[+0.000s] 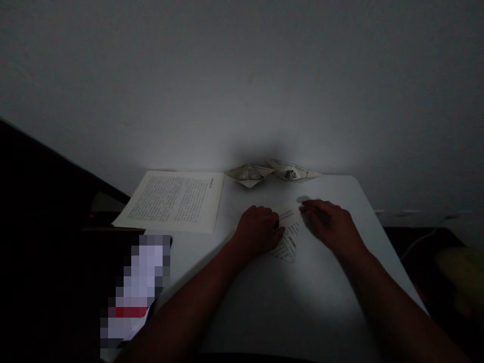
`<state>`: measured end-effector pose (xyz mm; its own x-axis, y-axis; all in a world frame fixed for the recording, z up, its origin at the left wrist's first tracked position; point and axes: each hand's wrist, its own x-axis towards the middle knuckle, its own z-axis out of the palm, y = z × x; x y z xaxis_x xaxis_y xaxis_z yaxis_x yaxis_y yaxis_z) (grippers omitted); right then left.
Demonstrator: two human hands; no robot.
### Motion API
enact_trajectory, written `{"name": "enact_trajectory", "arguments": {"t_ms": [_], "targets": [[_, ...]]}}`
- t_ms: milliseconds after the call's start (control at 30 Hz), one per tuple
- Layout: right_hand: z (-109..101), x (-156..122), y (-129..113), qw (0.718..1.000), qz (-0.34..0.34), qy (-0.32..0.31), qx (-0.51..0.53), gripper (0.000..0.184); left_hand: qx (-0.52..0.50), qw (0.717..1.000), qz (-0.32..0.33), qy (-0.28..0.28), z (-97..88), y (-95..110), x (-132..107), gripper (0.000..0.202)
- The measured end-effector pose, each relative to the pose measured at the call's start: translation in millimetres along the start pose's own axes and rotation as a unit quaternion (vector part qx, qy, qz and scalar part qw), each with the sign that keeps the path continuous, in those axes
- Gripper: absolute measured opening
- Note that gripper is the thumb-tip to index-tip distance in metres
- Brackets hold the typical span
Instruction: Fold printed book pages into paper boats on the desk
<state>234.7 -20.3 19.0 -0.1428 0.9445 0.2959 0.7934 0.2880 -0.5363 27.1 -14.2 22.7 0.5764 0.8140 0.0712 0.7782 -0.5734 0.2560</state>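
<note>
A small folded piece of printed paper (289, 244) lies on the white table in front of me, its lower point towards me. My left hand (259, 228) rests on its left part with the fingers curled and the thumb against the paper; that part is hidden beneath. At the paper's upper right edge is my right hand (330, 222), its thumb and fingertips close together on the corner. Behind my hands, against the wall, stand two folded paper boats, the left boat (248, 174) and the right boat (295, 172), their ends touching or overlapping.
Flat printed sheets (170, 201) lie at the table's back left. A phone-like device with a lit, blurred screen (141, 282) is by the left edge, near my left forearm. The wall (242, 91) rises right behind the white table (340, 186). The light is dim.
</note>
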Motion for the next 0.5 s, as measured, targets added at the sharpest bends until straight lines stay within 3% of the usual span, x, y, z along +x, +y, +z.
{"name": "enact_trajectory", "arguments": {"t_ms": [167,300,400,500], "targets": [[4,-4,-2,0.995,0.04,0.008,0.096,0.026,-0.011,1.0,0.009,0.005,1.6,1,-2,0.021],[12,-5,-6,0.98,0.083,0.049,0.173,0.027,-0.032,0.999,0.005,0.029,0.1,4,-3,0.02],[18,-5,-9,0.964,0.094,0.066,0.24,0.035,-0.055,0.995,-0.016,0.076,-1.8,2,-3,0.033],[22,-6,-13,0.948,0.098,0.064,0.296,0.037,-0.143,0.98,-0.029,0.135,-6.0,-8,-2,0.052]]}}
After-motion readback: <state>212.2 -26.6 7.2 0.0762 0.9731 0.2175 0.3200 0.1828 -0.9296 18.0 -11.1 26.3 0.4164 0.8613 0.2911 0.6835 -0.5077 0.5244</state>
